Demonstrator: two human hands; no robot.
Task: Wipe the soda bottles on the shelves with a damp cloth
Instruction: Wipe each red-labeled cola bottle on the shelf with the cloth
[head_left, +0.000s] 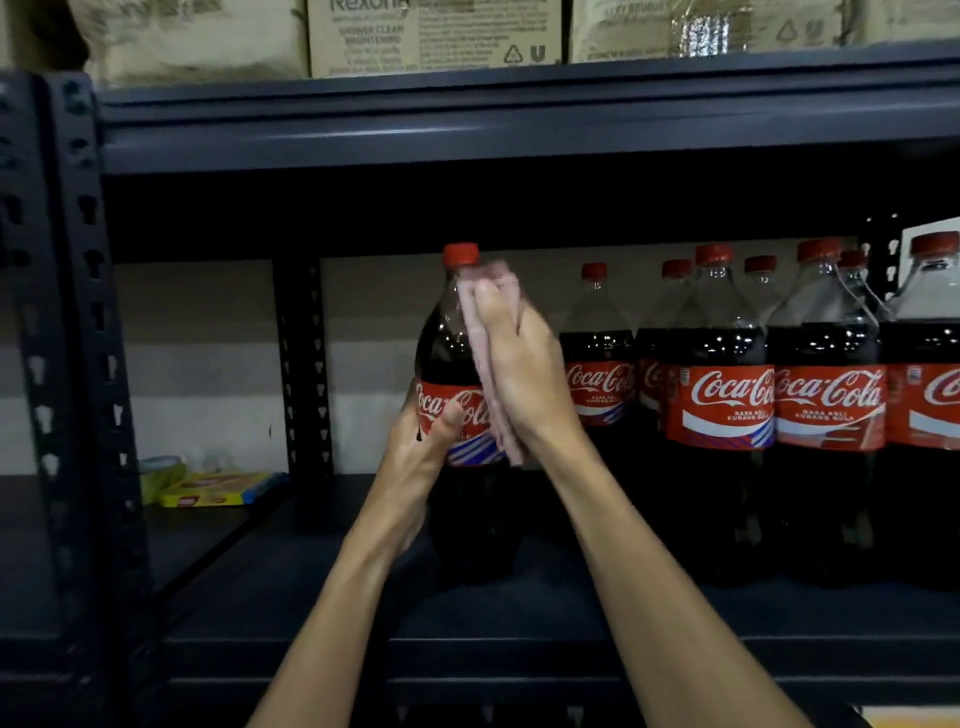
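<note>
1. Shelving unit (519, 649): dark metal, with a slotted upright post (78, 312) at the left edge and an upper shelf (519, 130) across the top.
2. Cartons (431, 36): brown cardboard, set side by side along the upper shelf, printed faces to the front.
3. Row of bottles (722, 405): ranked on the right half of the lower shelf, front and back, up to the right edge. All upright, red caps, red labels, dark contents.
4. Held bottle (452, 353): same kind, upright, left of the row and apart from it, near the middle of the shelf and towards the front edge. Base appears to rest on the shelf board, though too dark there to confirm.
5. Left hand (415, 457): clamped on the held bottle at label height, from the left side, thumb laid across the label.
6. Right hand (519, 369): closed on the cloth, pressing it to the held bottle's shoulder just below the cap, thumb pinning it in place.
7. Yellow packets (208, 491): lying flat at the back left corner of the lower shelf, beyond an inner post.
8. Cloth (485, 364): pink, folded to a strip, trapped between right palm and bottle. Lower end hangs over the label. Upper end blurred.
</note>
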